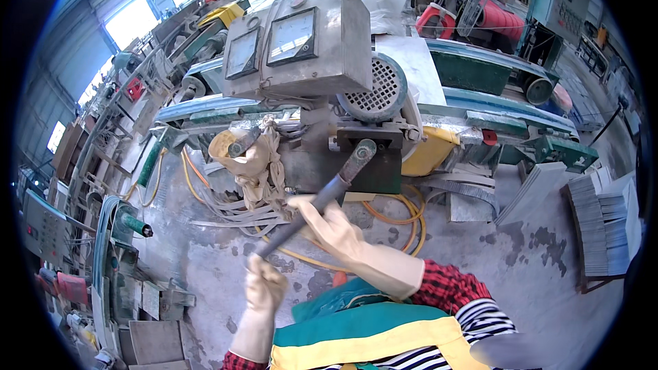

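A long dark lever bar (288,234) slants up and away from me to a worn metal joint (359,159) on the machine's front. My left hand (266,284), in a cream glove, is closed round the near end of this bar. Farther up, my right hand (334,229) in a matching glove grips the bar, its fingers reaching across it. Beyond the joint sits a round motor with a grid cover (373,88). Beside it stands a grey metal control box (301,41) with two framed windows. Wadded cream cloth (253,164) hangs left of the lever.
Yellow and orange hoses (411,226) coil on the wet-stained floor. Grey strips (240,216) lie below the cloth. At right, flat slabs (603,223) lean on a rack. Green rails (507,120) cross behind; another control panel (51,229) stands left. People work far off.
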Tool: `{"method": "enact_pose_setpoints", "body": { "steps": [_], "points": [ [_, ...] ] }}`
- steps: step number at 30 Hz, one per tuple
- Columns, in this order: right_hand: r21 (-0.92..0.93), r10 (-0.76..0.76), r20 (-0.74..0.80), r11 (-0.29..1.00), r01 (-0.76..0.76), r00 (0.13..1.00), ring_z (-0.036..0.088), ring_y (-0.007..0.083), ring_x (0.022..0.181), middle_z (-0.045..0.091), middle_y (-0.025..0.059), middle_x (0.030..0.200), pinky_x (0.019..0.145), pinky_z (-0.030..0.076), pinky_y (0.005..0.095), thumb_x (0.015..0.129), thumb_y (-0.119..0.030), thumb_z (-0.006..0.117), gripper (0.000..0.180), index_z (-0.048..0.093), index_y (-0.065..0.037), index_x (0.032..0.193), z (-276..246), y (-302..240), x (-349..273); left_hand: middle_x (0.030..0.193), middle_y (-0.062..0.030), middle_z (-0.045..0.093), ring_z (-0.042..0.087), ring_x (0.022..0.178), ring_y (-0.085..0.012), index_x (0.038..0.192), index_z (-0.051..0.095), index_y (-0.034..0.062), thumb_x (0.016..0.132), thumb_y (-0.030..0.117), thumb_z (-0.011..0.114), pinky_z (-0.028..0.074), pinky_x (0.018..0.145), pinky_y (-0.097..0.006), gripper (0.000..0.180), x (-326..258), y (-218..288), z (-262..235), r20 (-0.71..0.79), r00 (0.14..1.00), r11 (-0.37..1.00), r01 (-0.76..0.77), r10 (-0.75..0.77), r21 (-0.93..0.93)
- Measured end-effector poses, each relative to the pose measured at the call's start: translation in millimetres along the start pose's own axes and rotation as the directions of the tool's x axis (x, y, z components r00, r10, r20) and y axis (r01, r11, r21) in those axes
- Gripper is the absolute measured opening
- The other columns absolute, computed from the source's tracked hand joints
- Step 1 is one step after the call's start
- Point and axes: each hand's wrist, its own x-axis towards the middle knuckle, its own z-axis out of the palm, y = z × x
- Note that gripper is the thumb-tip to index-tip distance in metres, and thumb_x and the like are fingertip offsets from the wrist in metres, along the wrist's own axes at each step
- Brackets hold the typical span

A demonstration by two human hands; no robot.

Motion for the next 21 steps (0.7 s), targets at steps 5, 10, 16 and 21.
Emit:
{"method": "enact_pose_setpoints", "body": {
  "steps": [5,10,16,21],
  "points": [
    [0.669,0.566,0.272,0.47,-0.575,0.779,0.066,0.0138,0.07,0.069,0.0104,0.085,0.068,0.054,0.0276,0.106,-0.042,0.046,0.049,0.061,-0.002,0.13,25.5,-29.2,58.6,0.12,-0.0133,0.066,0.063,0.113,-0.0268,0.127,0.056,0.0034,0.105,0.03,0.051,0.047,0.11,-0.047,0.035,49.4,111.4,44.7,0.113,0.911,0.903,-0.366,0.398,-0.226],
    [0.665,0.452,0.454,0.402,-0.629,0.768,0.067,0.0142,0.077,0.072,0.0109,0.091,0.071,0.054,0.0268,0.104,-0.033,0.054,0.042,0.06,-0.001,0.132,-8.6,-11.4,67.5,0.128,-0.0168,0.06,0.058,0.121,-0.031,0.13,0.051,0.0026,0.106,0.023,0.046,0.046,0.11,-0.051,0.032,64.0,185.2,136.9,0.232,0.805,0.827,-0.474,0.546,-0.303],
    [0.512,0.736,0.23,0.465,-0.723,0.636,0.068,0.0132,0.08,0.073,0.0086,0.093,0.071,0.053,0.0248,0.103,-0.027,0.056,0.035,0.064,-0.005,0.13,-109.1,-19.3,-39.2,0.114,-0.016,0.057,0.059,0.106,-0.0281,0.13,0.049,-0.0029,0.104,0.02,0.053,0.051,0.104,-0.045,0.035,95.5,230.1,270.5,0.304,0.757,0.812,-0.502,0.579,-0.297],
    [0.586,0.91,-0.248,0.413,-0.697,0.331,0.068,0.0152,0.076,0.073,0.0112,0.091,0.071,0.054,0.0262,0.103,-0.023,0.055,0.03,0.066,-0.004,0.124,-166.6,-50.1,-144.2,0.095,-0.0127,0.061,0.061,0.077,-0.0176,0.111,0.054,-0.0056,0.099,0.02,0.062,0.059,0.078,-0.033,0.029,97.7,198.6,392.6,0.476,0.627,0.762,-0.626,0.617,-0.163]
  ]
}}
